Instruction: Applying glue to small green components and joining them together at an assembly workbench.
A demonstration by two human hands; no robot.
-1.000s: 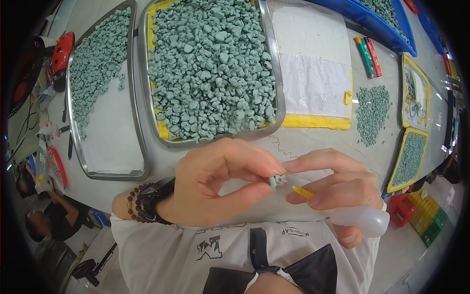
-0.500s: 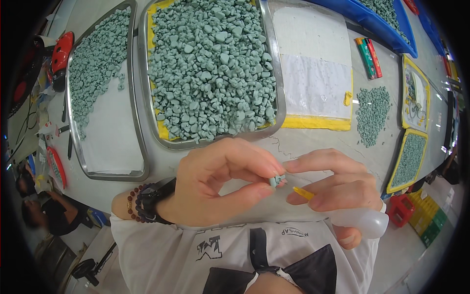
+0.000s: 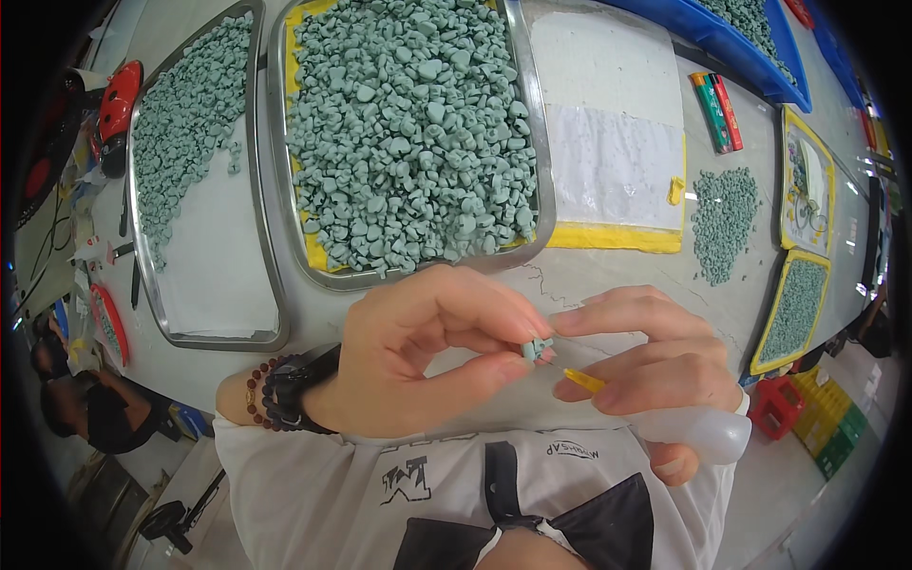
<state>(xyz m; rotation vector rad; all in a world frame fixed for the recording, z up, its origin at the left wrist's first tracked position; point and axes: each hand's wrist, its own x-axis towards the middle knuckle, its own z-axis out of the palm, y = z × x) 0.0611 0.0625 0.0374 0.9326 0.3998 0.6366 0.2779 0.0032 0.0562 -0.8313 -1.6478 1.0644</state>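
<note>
My left hand (image 3: 418, 361) pinches a small grey-green plastic piece (image 3: 533, 350) between thumb and fingertips, in front of my chest. In my right hand (image 3: 665, 361) is a translucent white squeeze bottle (image 3: 708, 434) with a yellow nozzle (image 3: 581, 381) that has a thin tip. The nozzle points at the piece from the right; whether the tip touches it, I cannot tell. My right index finger reaches out close beside the piece. Just beyond my hands stands a metal tray (image 3: 549, 180) lined in yellow and heaped with similar green pieces.
A second metal tray (image 3: 271, 256), partly filled, lies to the left. On the right are a white board with yellow edging (image 3: 617, 233), a loose pile of tiny green pieces (image 3: 724, 223), two lighters (image 3: 714, 114) and small yellow-rimmed trays (image 3: 755, 366). A blue bin (image 3: 684, 21) is farther back.
My right hand and the bottle have shifted very slightly left, bringing the nozzle a little closer to the piece. My left hand stays almost still.
</note>
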